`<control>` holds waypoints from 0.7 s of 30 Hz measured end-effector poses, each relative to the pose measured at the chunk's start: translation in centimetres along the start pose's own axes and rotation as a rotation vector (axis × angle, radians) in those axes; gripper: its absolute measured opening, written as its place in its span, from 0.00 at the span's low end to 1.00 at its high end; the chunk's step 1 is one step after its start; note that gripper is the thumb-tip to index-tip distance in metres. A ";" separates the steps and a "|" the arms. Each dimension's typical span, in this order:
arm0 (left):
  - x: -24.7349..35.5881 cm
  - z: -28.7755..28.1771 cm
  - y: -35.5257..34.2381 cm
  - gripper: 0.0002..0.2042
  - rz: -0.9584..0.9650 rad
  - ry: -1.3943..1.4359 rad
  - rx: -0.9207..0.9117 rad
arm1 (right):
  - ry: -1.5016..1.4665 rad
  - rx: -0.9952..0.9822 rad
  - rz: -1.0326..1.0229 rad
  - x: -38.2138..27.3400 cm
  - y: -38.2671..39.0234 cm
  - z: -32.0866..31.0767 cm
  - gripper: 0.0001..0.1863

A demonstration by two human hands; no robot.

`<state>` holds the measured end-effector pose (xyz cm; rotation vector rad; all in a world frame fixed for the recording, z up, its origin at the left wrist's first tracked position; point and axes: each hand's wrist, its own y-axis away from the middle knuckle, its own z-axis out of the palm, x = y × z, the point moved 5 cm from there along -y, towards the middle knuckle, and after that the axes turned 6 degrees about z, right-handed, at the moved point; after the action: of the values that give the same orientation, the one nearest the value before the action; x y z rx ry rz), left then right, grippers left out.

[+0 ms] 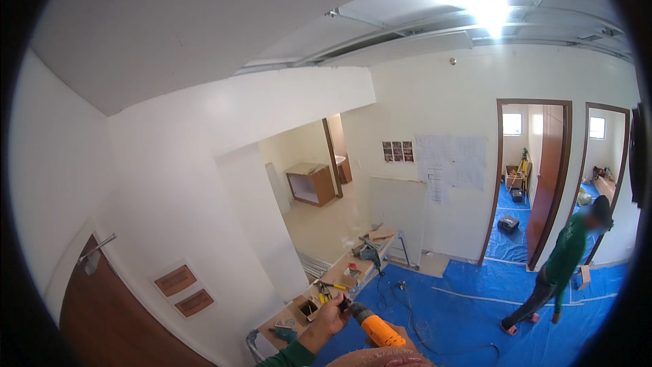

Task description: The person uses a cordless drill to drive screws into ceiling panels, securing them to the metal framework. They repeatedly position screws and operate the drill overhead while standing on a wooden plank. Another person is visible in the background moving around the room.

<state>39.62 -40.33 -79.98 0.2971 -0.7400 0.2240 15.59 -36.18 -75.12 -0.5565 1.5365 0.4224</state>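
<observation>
An orange and black power drill points up and left at the lower middle of the view. Behind its body my right hand is partly visible, closed around it; the grip itself is hidden. My left hand, coming from a green sleeve, is closed at the drill's dark front end. Its fingers pinch something small and dark that I cannot make out. Just beyond this hand lies a workbench with yellow-handled tools, an open box and a teal power tool.
Blue sheeting covers the floor, crossed by a dark cord. At the right a person in green stands bent near two doorways. Metal ceiling framing is exposed overhead. A wooden cabinet stands in the far room.
</observation>
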 end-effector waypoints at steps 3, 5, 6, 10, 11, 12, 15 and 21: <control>1.9 -0.1 -0.4 0.11 0.019 -0.031 -0.077 | -0.017 0.014 -0.072 -0.5 -0.6 0.9 0.19; 3.3 0.3 -0.1 0.11 0.057 -0.064 -0.083 | -0.050 0.032 -0.140 -0.3 -1.2 1.7 0.17; 4.4 1.5 0.8 0.11 0.099 -0.107 -0.088 | -0.102 0.049 -0.203 0.3 -1.7 2.0 0.16; 7.7 5.9 2.9 0.13 0.207 -0.195 -0.172 | 0.252 0.100 -0.365 -3.4 -1.4 2.5 0.22; 8.6 6.3 3.1 0.13 0.232 -0.181 -0.182 | 0.523 0.092 -0.360 -5.2 -0.9 2.5 0.27; 9.7 6.9 3.5 0.13 0.260 -0.167 -0.193 | 0.573 0.098 -0.409 -5.1 -2.3 2.8 0.26; 13.3 11.6 4.6 0.13 0.339 -0.102 -0.220 | 0.598 0.166 -0.578 -6.8 -5.2 3.3 0.24; 19.3 24.9 5.6 0.14 0.545 -0.173 -0.373 | 0.264 0.236 -0.759 -16.5 -7.8 0.5 0.23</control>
<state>36.15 -41.75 -48.16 -0.2505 -1.0077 0.5713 20.47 -40.81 -58.10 -0.9758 1.4668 -0.4224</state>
